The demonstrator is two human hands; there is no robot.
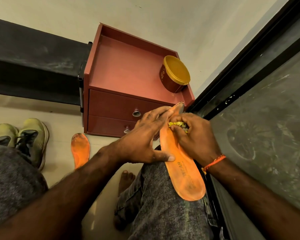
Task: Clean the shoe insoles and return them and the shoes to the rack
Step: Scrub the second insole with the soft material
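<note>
The right hand (196,135) has its fingers curled round a bunched yellow cloth (176,125) and presses it down on the upper part of an orange insole (184,172). The left hand (145,137) steadies that same insole, its fingers laid straight along the far edge near the toe and its thumb resting on the near edge by the printed lettering. The insole lies lengthwise along the person's right thigh, on grey jeans (163,205), heel end towards the camera. A thin orange thread band (213,161) circles the right wrist. On the pale floor (62,122) to the left, a second orange insole (80,149) lies flat, smudged dark at the toe. Further left stand two greenish shoes (22,134) side by side, touching each other. Ahead is a small reddish drawer cabinet (121,70) with two round knobs, and on its top a tub with a yellow lid (176,73), what its label says being too blurred to read.
</note>
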